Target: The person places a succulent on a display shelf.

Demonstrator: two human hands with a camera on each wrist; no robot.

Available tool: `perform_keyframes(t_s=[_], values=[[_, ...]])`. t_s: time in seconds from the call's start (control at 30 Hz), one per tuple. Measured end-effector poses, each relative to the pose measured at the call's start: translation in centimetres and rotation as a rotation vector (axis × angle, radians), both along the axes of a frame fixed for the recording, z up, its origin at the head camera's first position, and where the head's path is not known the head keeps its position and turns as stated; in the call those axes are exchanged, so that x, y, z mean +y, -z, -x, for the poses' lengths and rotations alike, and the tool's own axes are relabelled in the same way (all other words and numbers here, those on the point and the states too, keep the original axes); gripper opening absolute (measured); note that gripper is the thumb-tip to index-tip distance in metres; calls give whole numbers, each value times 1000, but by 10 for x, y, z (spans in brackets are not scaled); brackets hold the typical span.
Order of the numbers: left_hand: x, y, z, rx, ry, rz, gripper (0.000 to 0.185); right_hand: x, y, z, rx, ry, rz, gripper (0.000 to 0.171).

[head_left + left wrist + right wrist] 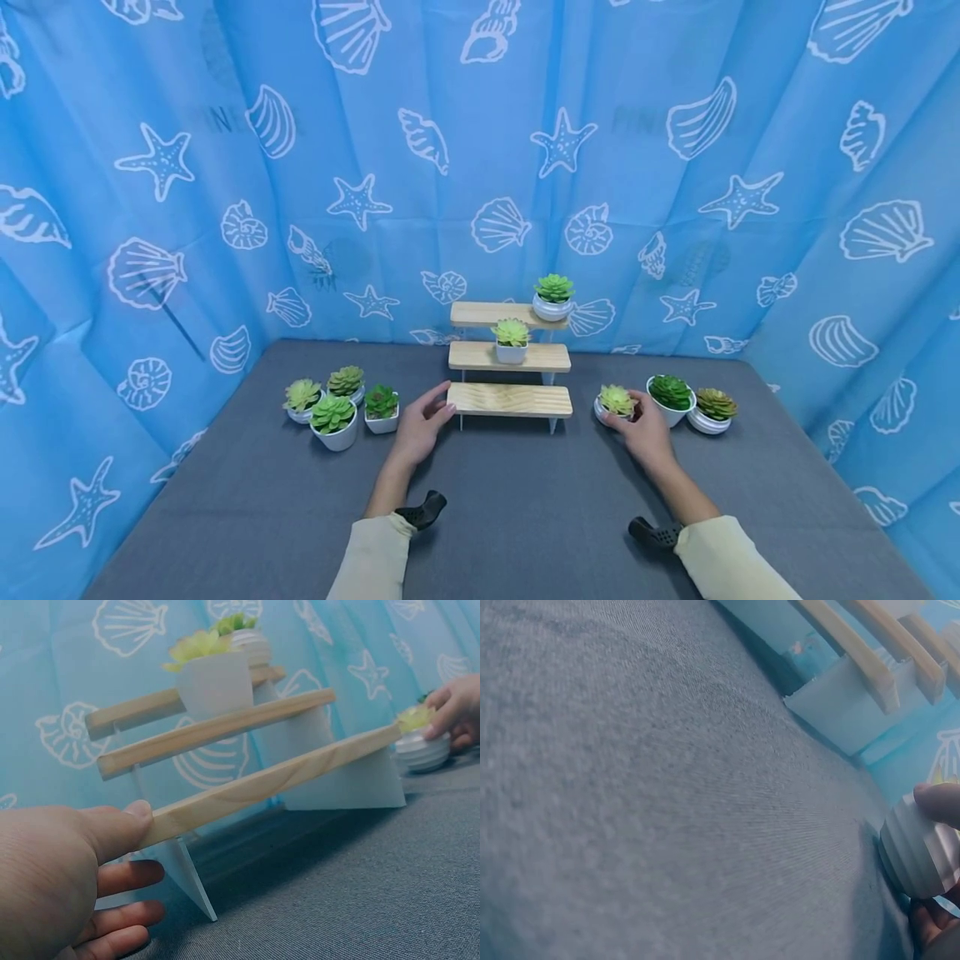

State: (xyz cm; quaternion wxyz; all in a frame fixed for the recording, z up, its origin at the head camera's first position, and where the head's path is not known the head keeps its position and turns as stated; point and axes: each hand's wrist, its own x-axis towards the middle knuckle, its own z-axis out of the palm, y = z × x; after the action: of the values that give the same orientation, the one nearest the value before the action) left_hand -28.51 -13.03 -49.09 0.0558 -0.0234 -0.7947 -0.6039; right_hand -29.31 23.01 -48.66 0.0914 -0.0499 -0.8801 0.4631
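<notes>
While the left hand (420,425) touches the shelf (510,400) with relaxed fingers — the right hand (647,433) grips a ribbed pot (611,407).

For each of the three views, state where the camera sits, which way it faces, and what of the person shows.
Head: high, facing forward and down at the stepped shelf; both hands and sleeves show.
Left wrist: low, facing along the left hand, thumb on the lowest board.
Right wrist: near the cloth, facing the ribbed white pot; only fingertips show.
Shared: shelf and ribbed pot appear in all three.
</notes>
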Motion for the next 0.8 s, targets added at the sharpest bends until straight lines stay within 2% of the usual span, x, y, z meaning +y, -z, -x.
perform_keyframes(t_s=[0.4,0.8], values=[[0,0,-1,-6,-7,6,47,-2,-5,-2,-19,21,2,64],[1,1,0,-2,1,-9,47,-12,-14,7,-32,54,50,68]])
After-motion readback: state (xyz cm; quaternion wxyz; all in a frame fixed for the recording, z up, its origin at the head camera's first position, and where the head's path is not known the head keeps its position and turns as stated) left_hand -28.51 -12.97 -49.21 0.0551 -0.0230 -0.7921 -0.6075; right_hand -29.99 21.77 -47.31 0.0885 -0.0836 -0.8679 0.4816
